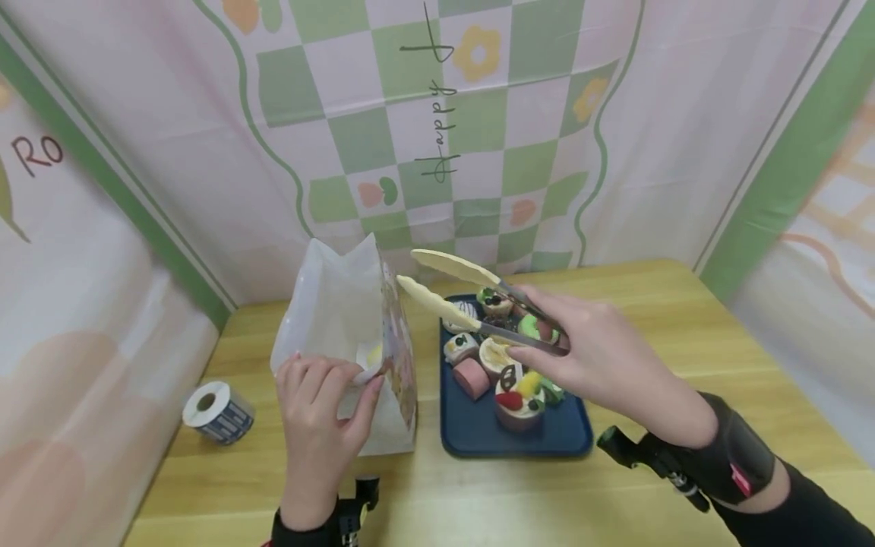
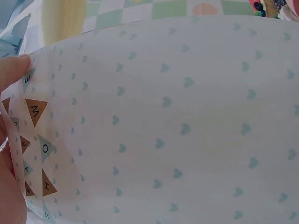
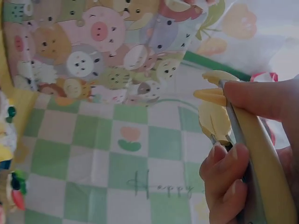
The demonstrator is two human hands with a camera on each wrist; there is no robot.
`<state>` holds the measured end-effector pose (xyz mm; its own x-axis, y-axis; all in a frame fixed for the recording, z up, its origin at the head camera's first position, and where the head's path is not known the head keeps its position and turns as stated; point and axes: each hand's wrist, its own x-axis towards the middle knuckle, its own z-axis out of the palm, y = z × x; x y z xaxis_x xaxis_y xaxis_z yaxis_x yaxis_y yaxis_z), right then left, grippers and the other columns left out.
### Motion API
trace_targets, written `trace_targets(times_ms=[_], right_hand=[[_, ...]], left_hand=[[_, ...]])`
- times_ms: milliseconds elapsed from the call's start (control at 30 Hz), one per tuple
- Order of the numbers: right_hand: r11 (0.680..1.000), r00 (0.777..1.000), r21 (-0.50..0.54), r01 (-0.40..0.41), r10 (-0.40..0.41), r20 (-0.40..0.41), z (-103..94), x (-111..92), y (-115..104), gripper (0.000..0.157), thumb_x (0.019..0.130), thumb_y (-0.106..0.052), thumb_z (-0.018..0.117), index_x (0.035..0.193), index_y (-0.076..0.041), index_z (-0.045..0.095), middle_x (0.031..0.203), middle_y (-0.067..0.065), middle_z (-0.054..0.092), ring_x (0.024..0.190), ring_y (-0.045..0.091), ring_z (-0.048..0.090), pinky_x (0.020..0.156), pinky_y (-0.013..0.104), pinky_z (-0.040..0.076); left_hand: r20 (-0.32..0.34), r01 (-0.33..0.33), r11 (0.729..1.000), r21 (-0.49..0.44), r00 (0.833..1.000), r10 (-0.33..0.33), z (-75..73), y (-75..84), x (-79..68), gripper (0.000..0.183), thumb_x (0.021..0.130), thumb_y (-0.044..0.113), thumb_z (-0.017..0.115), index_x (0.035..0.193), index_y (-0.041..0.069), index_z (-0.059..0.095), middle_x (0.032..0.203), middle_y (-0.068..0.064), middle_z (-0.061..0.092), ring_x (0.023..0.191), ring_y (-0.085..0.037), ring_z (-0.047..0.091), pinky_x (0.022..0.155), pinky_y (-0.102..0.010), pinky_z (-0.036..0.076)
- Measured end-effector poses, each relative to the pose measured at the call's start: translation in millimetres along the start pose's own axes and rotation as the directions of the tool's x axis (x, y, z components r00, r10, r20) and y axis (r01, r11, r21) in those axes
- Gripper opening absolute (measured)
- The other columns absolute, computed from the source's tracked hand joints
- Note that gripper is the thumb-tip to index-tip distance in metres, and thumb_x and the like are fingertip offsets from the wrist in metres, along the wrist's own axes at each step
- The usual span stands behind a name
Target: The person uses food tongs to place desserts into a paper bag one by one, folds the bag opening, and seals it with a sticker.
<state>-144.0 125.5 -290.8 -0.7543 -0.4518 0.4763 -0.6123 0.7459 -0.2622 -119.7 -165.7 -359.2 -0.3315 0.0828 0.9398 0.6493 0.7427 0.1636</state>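
Note:
My left hand (image 1: 317, 403) pinches the near rim of a white paper bag (image 1: 335, 296) that stands open at the top. Something pale yellow lies inside it, too little shown to name. The bag's front has small blue hearts in the left wrist view, and cartoon animals cover its side in the right wrist view. In my right hand (image 1: 608, 353) is a pair of tongs (image 1: 509, 334) with pale yellow tips. These tips are spread apart to the right of the bag's mouth, nothing visible between them. Below the tongs, several small cakes (image 1: 519, 403) sit on a dark blue tray (image 1: 472, 441).
A roll of labels (image 1: 219, 414) stands on the wooden table (image 1: 649, 342) left of the bag. Behind the table hangs a green and white checked cloth (image 1: 472, 144). The tray is close to the bag's right side.

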Motion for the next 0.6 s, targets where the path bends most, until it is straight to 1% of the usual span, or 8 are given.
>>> trace_targets(times_ms=[100, 200, 300, 433, 533, 600], right_hand=[[0.999, 0.999, -0.015, -0.041, 0.041, 0.012, 2.9, -15, 10, 0.064, 0.078, -0.035, 0.074, 0.133, -0.008, 0.054, 0.066, -0.006, 0.054, 0.049, 0.006, 0.039, 0.045, 0.025, 0.034], [0.995, 0.995, -0.030, -0.099, 0.100, 0.029, 5.9, -31, 19, 0.066, 0.079, -0.040, 0.073, 0.132, -0.005, 0.054, 0.066, -0.006, 0.053, 0.048, 0.005, 0.037, 0.044, 0.024, 0.032], [0.986, 0.985, -0.046, -0.159, 0.161, 0.054, 8.8, -46, 28, 0.065, 0.080, -0.043, 0.071, 0.131, -0.005, 0.055, 0.066, -0.006, 0.049, 0.046, 0.005, 0.034, 0.043, 0.023, 0.030], [0.978, 0.975, -0.045, -0.201, 0.205, 0.087, 12.8, -64, 39, 0.061, 0.079, -0.043, 0.072, 0.125, -0.004, 0.058, 0.067, -0.007, 0.050, 0.047, 0.006, 0.035, 0.045, 0.024, 0.031], [0.972, 0.965, -0.034, -0.233, 0.235, 0.118, 15.6, -77, 45, 0.061, 0.079, -0.045, 0.071, 0.121, -0.002, 0.059, 0.066, -0.007, 0.050, 0.048, 0.006, 0.036, 0.046, 0.024, 0.032], [0.965, 0.956, -0.037, -0.258, 0.261, 0.137, 17.9, -84, 48, 0.063, 0.079, -0.047, 0.070, 0.121, -0.002, 0.058, 0.067, -0.007, 0.051, 0.048, 0.006, 0.036, 0.045, 0.024, 0.032]], left_hand=[[0.002, 0.001, 1.000, 0.001, 1.000, -0.001, -0.2, -0.1, 0.5, 0.021, 0.078, 0.020, 0.068, 0.070, 0.002, 0.060, 0.070, -0.010, 0.061, 0.072, -0.030, 0.049, 0.079, -0.056, 0.032], [0.003, 0.000, 1.000, 0.005, 1.000, 0.000, -0.2, -0.2, 0.9, 0.022, 0.079, 0.021, 0.067, 0.070, 0.002, 0.060, 0.070, -0.010, 0.060, 0.071, -0.030, 0.048, 0.078, -0.055, 0.032], [0.003, -0.001, 1.000, 0.006, 1.000, 0.001, -0.2, -0.2, 0.9, 0.022, 0.079, 0.022, 0.067, 0.070, 0.002, 0.061, 0.069, -0.010, 0.061, 0.071, -0.030, 0.048, 0.077, -0.055, 0.032], [0.000, -0.002, 1.000, 0.005, 1.000, 0.002, 0.8, 0.3, 1.0, 0.022, 0.078, 0.021, 0.067, 0.070, 0.002, 0.060, 0.069, -0.010, 0.060, 0.071, -0.030, 0.048, 0.077, -0.055, 0.032], [-0.002, -0.001, 1.000, 0.005, 1.000, 0.001, 1.1, 0.7, 1.2, 0.021, 0.077, 0.021, 0.067, 0.070, 0.002, 0.060, 0.069, -0.010, 0.060, 0.071, -0.030, 0.048, 0.077, -0.055, 0.032], [-0.001, 0.000, 1.000, 0.003, 1.000, 0.000, 1.1, 1.0, 1.2, 0.022, 0.079, 0.021, 0.067, 0.070, 0.002, 0.060, 0.069, -0.010, 0.060, 0.071, -0.030, 0.048, 0.077, -0.056, 0.032]])
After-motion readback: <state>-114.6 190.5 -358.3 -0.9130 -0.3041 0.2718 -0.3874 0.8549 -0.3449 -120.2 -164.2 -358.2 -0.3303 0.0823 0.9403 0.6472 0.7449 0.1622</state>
